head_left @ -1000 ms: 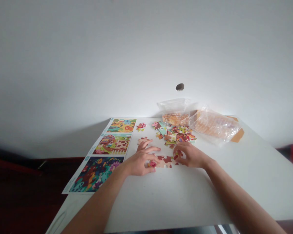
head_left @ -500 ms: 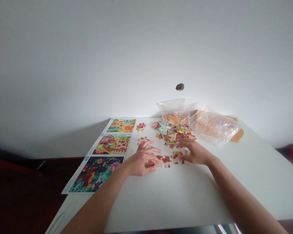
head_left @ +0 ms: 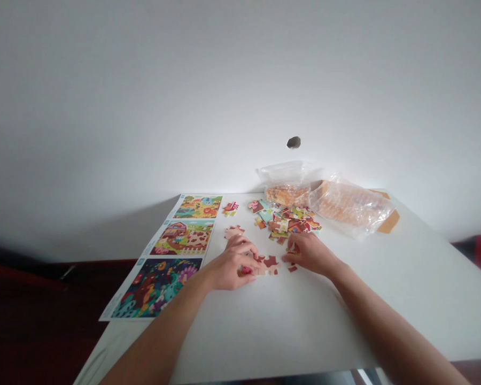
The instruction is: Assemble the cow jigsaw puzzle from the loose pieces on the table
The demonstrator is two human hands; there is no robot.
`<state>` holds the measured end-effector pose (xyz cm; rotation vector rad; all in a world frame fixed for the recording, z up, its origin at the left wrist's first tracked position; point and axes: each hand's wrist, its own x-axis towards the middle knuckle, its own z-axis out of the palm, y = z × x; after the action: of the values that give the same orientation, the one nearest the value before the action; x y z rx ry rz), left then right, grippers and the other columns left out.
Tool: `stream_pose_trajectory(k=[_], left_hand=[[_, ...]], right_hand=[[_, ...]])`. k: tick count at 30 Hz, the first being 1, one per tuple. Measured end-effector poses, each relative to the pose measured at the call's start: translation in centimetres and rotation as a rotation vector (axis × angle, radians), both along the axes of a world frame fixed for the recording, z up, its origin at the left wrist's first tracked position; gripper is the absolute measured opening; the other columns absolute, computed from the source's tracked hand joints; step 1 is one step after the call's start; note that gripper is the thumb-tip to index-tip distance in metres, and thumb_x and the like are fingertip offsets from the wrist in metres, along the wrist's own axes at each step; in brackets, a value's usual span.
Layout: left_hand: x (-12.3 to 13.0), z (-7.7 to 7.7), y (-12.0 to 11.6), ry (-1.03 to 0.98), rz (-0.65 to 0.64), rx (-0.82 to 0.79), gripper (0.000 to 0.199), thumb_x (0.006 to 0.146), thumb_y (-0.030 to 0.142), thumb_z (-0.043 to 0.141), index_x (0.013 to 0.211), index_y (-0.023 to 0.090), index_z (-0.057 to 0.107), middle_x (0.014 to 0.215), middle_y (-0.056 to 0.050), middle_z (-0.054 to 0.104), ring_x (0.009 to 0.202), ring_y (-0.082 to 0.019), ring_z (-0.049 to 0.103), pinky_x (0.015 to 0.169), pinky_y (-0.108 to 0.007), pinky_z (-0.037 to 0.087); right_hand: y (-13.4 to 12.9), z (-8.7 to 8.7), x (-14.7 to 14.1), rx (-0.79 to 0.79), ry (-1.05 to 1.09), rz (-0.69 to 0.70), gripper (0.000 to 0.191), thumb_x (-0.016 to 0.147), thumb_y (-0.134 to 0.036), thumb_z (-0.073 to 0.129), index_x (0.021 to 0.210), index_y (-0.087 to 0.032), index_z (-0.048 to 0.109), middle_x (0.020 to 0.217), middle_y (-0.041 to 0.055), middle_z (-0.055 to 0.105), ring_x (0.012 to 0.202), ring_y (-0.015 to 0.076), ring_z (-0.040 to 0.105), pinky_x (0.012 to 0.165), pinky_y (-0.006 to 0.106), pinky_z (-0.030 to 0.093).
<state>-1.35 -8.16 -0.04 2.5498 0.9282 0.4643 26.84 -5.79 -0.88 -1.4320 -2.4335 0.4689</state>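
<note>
My left hand (head_left: 232, 266) rests on the joined pink and brown puzzle pieces (head_left: 270, 265), its fingers apart. Just right of those, my right hand (head_left: 310, 252) has its thumb and fingers closed on another brown-spotted puzzle piece (head_left: 292, 267), which they mostly cover. Beyond my left fingers lies a pale pink piece (head_left: 234, 231), and farther back a red and green piece (head_left: 230, 208). A pile of loose puzzle pieces (head_left: 280, 223) spreads behind my right hand.
A sheet with three printed pictures (head_left: 147, 251) lies along the left side of the white table (head_left: 288, 331). Two clear plastic bags of pieces, a smaller one (head_left: 286, 193) and a larger one (head_left: 350, 206), sit near the wall, with orange card (head_left: 390, 222) beside the larger.
My right hand has shifted slightly left and its fingers have closed round the brown-spotted piece. The fingers of my left hand have drawn in a little.
</note>
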Motion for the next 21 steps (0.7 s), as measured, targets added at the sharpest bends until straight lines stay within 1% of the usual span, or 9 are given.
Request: stream_pose_trajectory(k=[2, 4, 5, 7, 8, 10, 13, 16, 21], left_hand=[[-0.1, -0.1, 0.1, -0.005, -0.008, 0.001, 0.015, 0.080, 0.026, 0.071, 0.093, 0.030, 0.077, 0.109, -0.003, 0.064, 0.112, -0.023, 0.049, 0.109, -0.042, 0.029], [-0.1, -0.1, 0.1, -0.011, -0.017, 0.004, 0.016, 0.080, 0.026, 0.071, 0.094, 0.030, 0.077, 0.114, -0.002, 0.064, 0.116, -0.024, 0.048, 0.111, -0.044, 0.028], [-0.1, -0.1, 0.1, -0.012, -0.021, 0.005, 0.017, 0.080, 0.026, 0.071, 0.095, 0.031, 0.077, 0.116, -0.002, 0.065, 0.118, -0.025, 0.047, 0.111, -0.044, 0.028], [-0.1, 0.0, 0.2, -0.011, -0.027, 0.006, 0.020, 0.080, 0.025, 0.071, 0.098, 0.032, 0.076, 0.119, -0.001, 0.065, 0.120, -0.025, 0.045, 0.112, -0.045, 0.026], [-0.1, 0.0, 0.2, -0.010, -0.028, 0.007, 0.021, 0.080, 0.025, 0.070, 0.099, 0.032, 0.076, 0.119, -0.001, 0.065, 0.121, -0.025, 0.045, 0.112, -0.045, 0.026], [-0.1, 0.1, 0.1, -0.010, -0.030, 0.008, 0.024, 0.080, 0.024, 0.070, 0.101, 0.033, 0.076, 0.119, -0.001, 0.066, 0.122, -0.026, 0.044, 0.112, -0.045, 0.026], [-0.1, 0.0, 0.1, -0.014, -0.032, 0.004, 0.024, 0.080, 0.023, 0.070, 0.102, 0.033, 0.076, 0.119, 0.000, 0.066, 0.121, -0.025, 0.044, 0.111, -0.045, 0.027], [-0.1, -0.1, 0.2, -0.023, -0.031, 0.001, 0.025, 0.079, 0.022, 0.072, 0.101, 0.032, 0.076, 0.118, -0.001, 0.066, 0.121, -0.026, 0.044, 0.111, -0.045, 0.028], [-0.2, -0.3, 0.3, -0.023, -0.030, -0.006, 0.025, 0.079, 0.023, 0.072, 0.101, 0.033, 0.076, 0.117, 0.000, 0.066, 0.121, -0.025, 0.044, 0.110, -0.045, 0.029]], right_hand=[[0.1, 0.0, 0.3, 0.000, 0.007, -0.009, 0.021, 0.084, -0.039, 0.071, 0.081, -0.019, 0.063, 0.076, 0.0026, 0.065, 0.069, 0.0171, 0.057, 0.061, 0.027, 0.037], [0.2, 0.2, 0.8, 0.007, 0.044, 0.037, 0.019, 0.085, -0.039, 0.070, 0.087, -0.020, 0.066, 0.078, 0.0028, 0.064, 0.073, 0.0179, 0.057, 0.064, 0.028, 0.040], [0.2, 0.4, 1.2, 0.018, 0.064, 0.081, 0.022, 0.083, -0.040, 0.072, 0.093, -0.021, 0.067, 0.082, 0.0034, 0.065, 0.077, 0.0190, 0.058, 0.068, 0.029, 0.041], [0.2, 0.8, 1.8, 0.029, 0.081, 0.181, 0.037, 0.075, -0.041, 0.080, 0.104, -0.023, 0.067, 0.093, 0.0046, 0.065, 0.088, 0.0220, 0.058, 0.077, 0.032, 0.043], [0.1, 0.9, 2.0, 0.022, 0.076, 0.220, 0.043, 0.070, -0.041, 0.083, 0.106, -0.024, 0.067, 0.097, 0.0047, 0.064, 0.092, 0.0233, 0.057, 0.080, 0.034, 0.043], [0.0, 1.2, 2.0, -0.011, 0.051, 0.255, 0.046, 0.066, -0.040, 0.086, 0.105, -0.025, 0.067, 0.100, 0.0045, 0.063, 0.096, 0.0246, 0.056, 0.084, 0.036, 0.042], [-0.2, 1.3, 1.5, -0.045, 0.037, 0.250, 0.045, 0.067, -0.042, 0.084, 0.103, -0.022, 0.065, 0.100, 0.0051, 0.062, 0.096, 0.0245, 0.055, 0.086, 0.037, 0.041], [-0.5, 1.3, 0.8, -0.045, 0.050, 0.247, 0.045, 0.067, -0.042, 0.084, 0.100, -0.020, 0.062, 0.102, 0.0063, 0.061, 0.096, 0.0243, 0.055, 0.085, 0.036, 0.041], [-0.9, 1.1, 0.1, -0.029, 0.074, 0.273, 0.031, 0.069, -0.032, 0.080, 0.090, -0.019, 0.061, 0.100, 0.0057, 0.060, 0.096, 0.0229, 0.054, 0.084, 0.034, 0.041]])
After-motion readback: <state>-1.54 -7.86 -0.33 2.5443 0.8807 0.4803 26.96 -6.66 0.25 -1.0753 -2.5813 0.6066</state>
